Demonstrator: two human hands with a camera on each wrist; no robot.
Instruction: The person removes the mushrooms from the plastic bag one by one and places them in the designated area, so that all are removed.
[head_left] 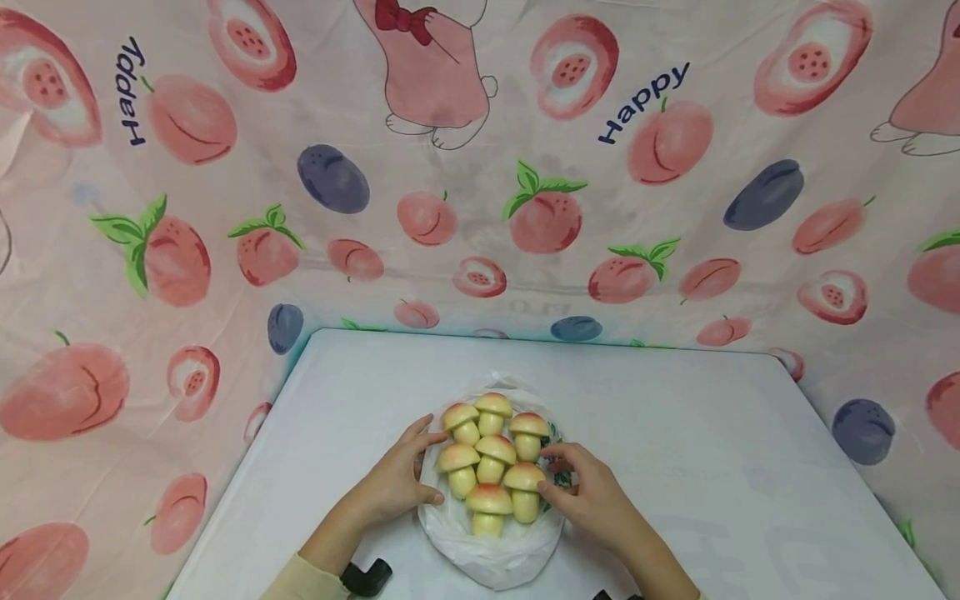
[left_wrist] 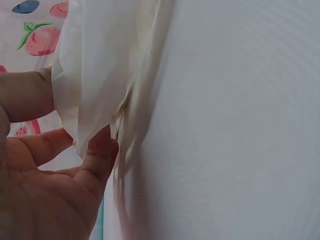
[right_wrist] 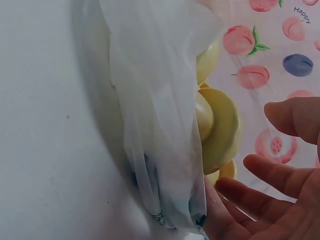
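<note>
Several yellow mushroom-shaped pieces with reddish caps stand in a white plastic bag, its mouth spread around them. At the bag's left side is my left hand, thumb and fingers apart. In the left wrist view, the fingers of that hand touch the bag's hanging side; part of them is hidden behind it. My right hand is at the bag's right side, its fingers loosely spread. In the right wrist view, one finger touches the bag's edge, near a yellow mushroom piece.
The bag lies on a white table. Dark objects, partly in view, are near the left forearm and at the bottom edge right of the bag. A fruit-printed cloth hangs behind and beside the table.
</note>
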